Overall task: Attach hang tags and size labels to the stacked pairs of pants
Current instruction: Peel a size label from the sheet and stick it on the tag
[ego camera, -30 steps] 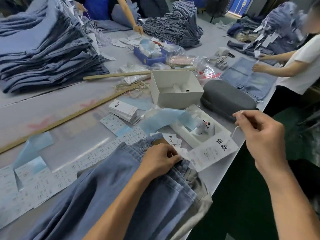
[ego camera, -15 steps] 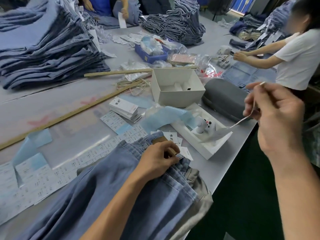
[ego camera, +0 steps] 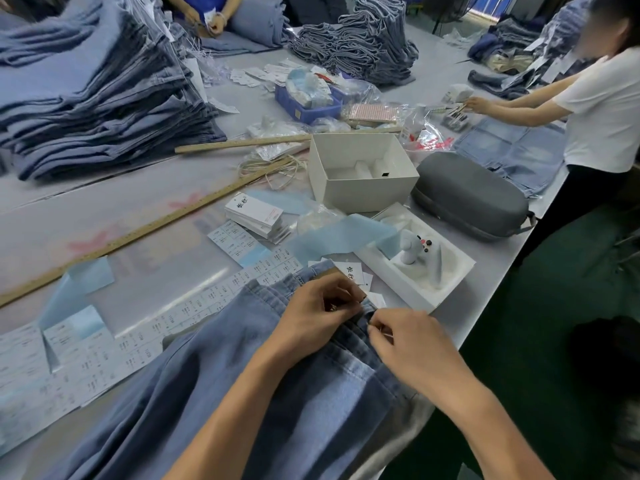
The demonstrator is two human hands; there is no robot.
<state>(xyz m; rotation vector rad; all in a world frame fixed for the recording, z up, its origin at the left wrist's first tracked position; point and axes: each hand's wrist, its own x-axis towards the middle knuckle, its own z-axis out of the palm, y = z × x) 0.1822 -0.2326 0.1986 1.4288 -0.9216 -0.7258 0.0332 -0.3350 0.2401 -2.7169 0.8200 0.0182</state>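
A stack of blue denim pants [ego camera: 214,393] lies at the near table edge, waistband toward the right. My left hand [ego camera: 317,308] rests on the waistband with fingers curled, pinching the cloth there. My right hand [ego camera: 408,344] is close beside it, thumb and forefinger pinching something small at the waistband; what it is I cannot make out. White hang tags [ego camera: 355,273] with black writing lie just beyond my left hand. A pile of hang tags [ego camera: 254,214] and sheets of size labels [ego camera: 114,337] lie on the table.
Tall denim stacks [ego camera: 93,84] stand far left and a further denim pile [ego camera: 360,39] at the back. An open white box [ego camera: 360,171], a grey case [ego camera: 471,195], a white tray [ego camera: 415,265], long wooden rulers [ego camera: 145,230] and a blue bin [ego camera: 308,98] crowd the middle. A person in white [ego camera: 602,109] works at right.
My right hand came down from shoulder height, where it pulled a tag's string up, to the waistband beside my left hand. The large tag it lifted is no longer in sight.
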